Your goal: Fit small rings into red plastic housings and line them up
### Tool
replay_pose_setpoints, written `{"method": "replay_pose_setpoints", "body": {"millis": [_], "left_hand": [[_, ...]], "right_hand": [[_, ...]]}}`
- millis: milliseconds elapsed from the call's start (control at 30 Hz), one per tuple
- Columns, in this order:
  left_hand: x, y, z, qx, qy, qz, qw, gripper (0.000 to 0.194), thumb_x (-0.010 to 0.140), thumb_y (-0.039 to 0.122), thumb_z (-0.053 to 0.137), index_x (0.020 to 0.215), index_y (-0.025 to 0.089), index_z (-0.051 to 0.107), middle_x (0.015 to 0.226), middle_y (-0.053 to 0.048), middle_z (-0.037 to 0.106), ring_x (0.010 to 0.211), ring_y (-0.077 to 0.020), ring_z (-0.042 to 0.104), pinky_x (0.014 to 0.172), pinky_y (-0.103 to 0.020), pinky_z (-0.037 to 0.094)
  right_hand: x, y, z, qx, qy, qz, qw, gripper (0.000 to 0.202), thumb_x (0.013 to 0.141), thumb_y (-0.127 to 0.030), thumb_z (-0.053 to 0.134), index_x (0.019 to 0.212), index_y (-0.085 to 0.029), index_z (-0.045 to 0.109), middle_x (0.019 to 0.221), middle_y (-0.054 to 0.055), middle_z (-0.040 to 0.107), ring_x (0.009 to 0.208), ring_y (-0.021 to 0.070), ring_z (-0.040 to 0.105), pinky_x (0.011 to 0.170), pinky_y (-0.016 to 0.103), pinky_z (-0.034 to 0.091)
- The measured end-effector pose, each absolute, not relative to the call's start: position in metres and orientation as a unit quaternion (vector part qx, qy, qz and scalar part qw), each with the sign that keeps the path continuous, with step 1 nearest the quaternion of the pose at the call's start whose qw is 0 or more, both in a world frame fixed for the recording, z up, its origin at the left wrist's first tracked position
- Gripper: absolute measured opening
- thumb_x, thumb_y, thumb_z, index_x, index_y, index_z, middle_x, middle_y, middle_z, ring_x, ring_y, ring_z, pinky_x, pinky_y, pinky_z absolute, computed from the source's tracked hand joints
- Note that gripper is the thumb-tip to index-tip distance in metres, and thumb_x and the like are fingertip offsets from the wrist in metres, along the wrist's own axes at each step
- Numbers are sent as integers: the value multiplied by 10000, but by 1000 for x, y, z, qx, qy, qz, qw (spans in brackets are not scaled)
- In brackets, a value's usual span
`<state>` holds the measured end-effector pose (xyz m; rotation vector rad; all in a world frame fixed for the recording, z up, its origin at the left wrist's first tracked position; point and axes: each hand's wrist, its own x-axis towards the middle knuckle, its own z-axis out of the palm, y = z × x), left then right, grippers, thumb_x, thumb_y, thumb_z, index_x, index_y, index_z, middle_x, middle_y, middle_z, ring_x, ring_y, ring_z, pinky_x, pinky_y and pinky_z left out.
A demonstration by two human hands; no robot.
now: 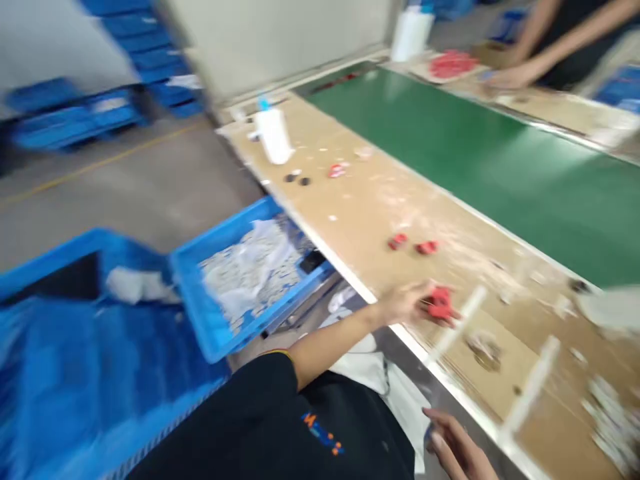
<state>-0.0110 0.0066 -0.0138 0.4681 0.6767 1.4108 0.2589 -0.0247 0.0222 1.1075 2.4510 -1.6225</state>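
My left hand (403,303) reaches over the near edge of the workbench, its fingers closed around a red plastic part (441,303). Two smaller red pieces (427,248) lie on the board just beyond it. Low in the view, my right hand (457,445) hangs in front of the bench edge with thumb and forefinger curled toward each other. A small dark bit shows between those fingertips, too blurred to name. Beside the left hand, a white divider strip (457,323) borders a section holding a small bundle (484,351).
A green conveyor belt (480,147) runs behind the bench, with a co-worker's hands (515,75) across it. A white bottle (274,135) stands at the far left end. Blue crates (193,310) sit at my left, one filled with small pale parts. White pieces (613,420) lie at right.
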Motion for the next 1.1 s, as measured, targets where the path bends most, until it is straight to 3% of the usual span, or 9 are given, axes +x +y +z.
{"method": "replay_pose_setpoints", "body": {"millis": [133,333,533,700,767,867,967,1100], "left_hand": [[-15,10,-10,214,329,626,674,668,939,632,564,1324,89,623,957,-180,798,741,-207,766,692,-280,591],[-6,15,-13,241,337,614,672,593,817,623,746,1185,161,691,1062,-110,772,728,-135,738,689,-238,593],[-4,12,-17,287,325,608,665,416,654,367,949,962,204,722,914,12,721,729,-115,728,728,-238,588],[0,4,-24,324,339,603,646,526,597,406,969,1032,199,758,849,-27,771,749,-162,739,723,-270,599],[-1,1,-25,341,365,587,637,537,612,368,965,1076,193,760,872,-46,790,767,-166,738,704,-253,594],[-2,-3,-26,370,387,583,611,442,662,355,936,1026,172,763,964,-77,802,820,-177,745,732,-262,603],[-1,-4,-27,388,393,583,595,395,666,309,937,983,174,744,1031,-80,796,892,-181,753,787,-262,607],[1,-5,-28,403,409,536,619,394,707,281,908,1038,162,729,1052,-98,793,933,-196,757,835,-285,614]], "right_hand": [[261,-44,9,397,729,-558,-10,458,969,-625,479,1103,-241,688,717,27,626,675,222,622,640,339,513],[261,-46,10,439,690,-572,-57,469,984,-611,461,1100,-204,664,730,20,609,689,195,576,637,303,458],[266,-20,11,501,688,-492,-183,411,975,-559,519,1038,-183,673,721,25,613,646,177,572,605,289,479],[240,22,7,492,741,-293,-352,327,934,-443,655,1163,-210,645,896,55,669,689,177,588,677,321,531],[226,35,4,458,770,-251,-367,273,952,-373,650,1179,-222,645,938,61,679,723,181,605,707,328,543],[209,50,4,418,798,-216,-377,114,990,-269,598,1048,-227,686,925,60,707,751,178,643,716,315,547],[202,62,7,399,808,-210,-379,114,995,-221,589,951,-222,695,916,56,727,797,178,673,730,301,546],[202,75,11,407,802,-248,-360,105,977,-213,608,905,-206,683,873,39,713,716,154,646,675,274,533]]}}
